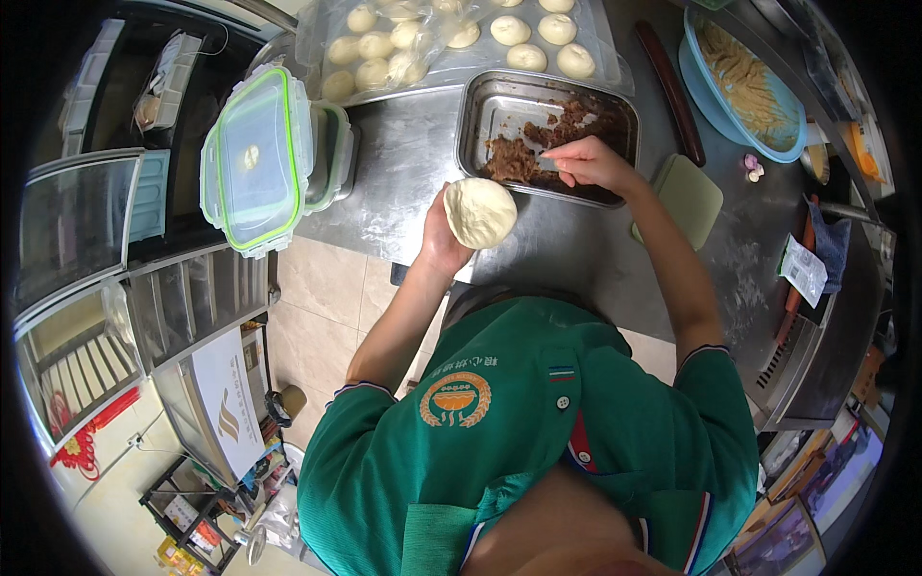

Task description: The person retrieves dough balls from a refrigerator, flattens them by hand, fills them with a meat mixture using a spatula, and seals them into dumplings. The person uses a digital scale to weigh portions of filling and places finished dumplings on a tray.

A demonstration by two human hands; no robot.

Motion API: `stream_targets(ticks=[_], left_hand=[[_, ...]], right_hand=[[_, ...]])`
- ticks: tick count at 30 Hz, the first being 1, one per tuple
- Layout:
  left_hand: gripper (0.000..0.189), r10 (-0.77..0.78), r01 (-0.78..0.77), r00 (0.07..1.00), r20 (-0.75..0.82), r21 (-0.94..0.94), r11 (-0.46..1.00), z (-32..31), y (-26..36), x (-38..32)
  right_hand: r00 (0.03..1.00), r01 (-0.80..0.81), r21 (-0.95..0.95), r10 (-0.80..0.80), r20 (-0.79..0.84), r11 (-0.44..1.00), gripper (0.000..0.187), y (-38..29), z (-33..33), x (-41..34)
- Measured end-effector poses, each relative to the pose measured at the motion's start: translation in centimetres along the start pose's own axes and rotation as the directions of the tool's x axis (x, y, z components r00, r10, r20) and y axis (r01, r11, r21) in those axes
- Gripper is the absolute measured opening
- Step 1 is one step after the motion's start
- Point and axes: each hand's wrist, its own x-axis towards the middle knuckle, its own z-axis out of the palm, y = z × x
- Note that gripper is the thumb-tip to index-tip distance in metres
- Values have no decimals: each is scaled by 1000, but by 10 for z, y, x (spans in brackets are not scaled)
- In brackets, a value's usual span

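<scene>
On the palm of my left hand (441, 241) lies a flattened round of dough (480, 213), just in front of the near left corner of a steel tray (463, 129). The tray holds dark brown, crumbly filling (513, 160), heaped at the left and spread along the right. My right hand (592, 169) is over the tray's near right part, its fingers closed around a small flat tool whose blade (549, 163) touches the filling. The tool's handle is hidden in the hand. Behind the tray, dough balls (510, 30) sit in rows on a large sheet, some under clear plastic film.
Lidded plastic containers (263, 158) are stacked at the left. To the right are a dark rolling pin (670, 93), a light blue basin (753, 86) with a beige mixture, and a green lidded box (688, 201). A foil packet (803, 270) lies farther right.
</scene>
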Motion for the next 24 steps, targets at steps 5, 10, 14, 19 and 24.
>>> stream_targets(ticks=[5,10,14,19,24], left_hand=[[58,148,-148,989,4,4,989,24,3,3],[55,234,-199,962,140,-226,953,67,-3,22],[54,198,-133,955,222,-276,952,79,1,26],[57,230,-185,953,198,-220,958,78,8,16],[57,158,-98,950,268,-222,970,72,-1,14]], right_hand=[[981,130,-57,-137,-135,990,31,-27,10,-19],[769,231,-755,-591,-244,613,38,-43,61,-32],[662,22,-973,-732,-158,230,50,-48,79,-57],[611,92,-891,-732,-302,445,42,-61,67,-83],[920,207,-44,-209,-332,977,7,-57,81,-51]])
